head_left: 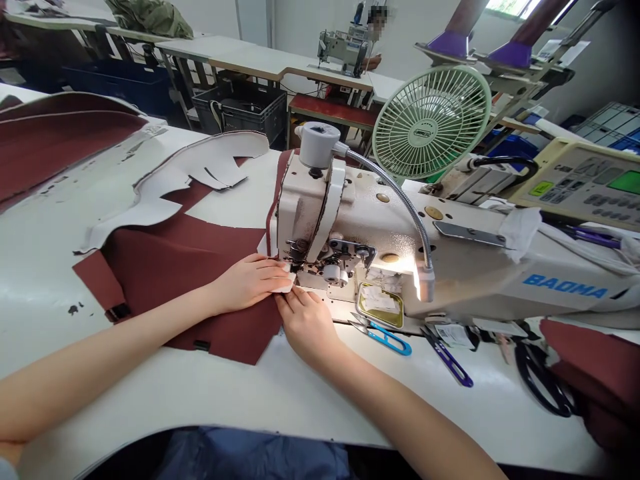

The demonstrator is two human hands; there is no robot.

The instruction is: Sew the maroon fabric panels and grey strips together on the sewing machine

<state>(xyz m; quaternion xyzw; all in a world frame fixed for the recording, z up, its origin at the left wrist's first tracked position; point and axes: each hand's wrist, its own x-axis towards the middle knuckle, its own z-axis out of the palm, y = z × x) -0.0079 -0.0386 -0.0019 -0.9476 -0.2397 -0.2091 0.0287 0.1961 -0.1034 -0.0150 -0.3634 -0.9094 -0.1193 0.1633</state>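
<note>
Maroon fabric [150, 267] lies on the white table, its right edge running in beside the needle area of a sewing machine [310, 200]. My left hand [253, 283] rests flat on this fabric, fingers stretched towards the presser foot. Something white covers or sits at its fingertips; I cannot tell what. Close beside it, my right hand [310, 327] has its fingers bent and drawn together at the fabric's edge, just in front of the needle area. The needle itself is hidden by machine parts and fingers.
Blue thread snips [387, 340], purple snips [453, 360] and a small tray [380, 305] lie right of my hands. Black-handled scissors [543, 380] are farther right. White-backed cut pieces [175, 173] lie behind the fabric. A green fan [433, 123] stands behind; a person sits beyond.
</note>
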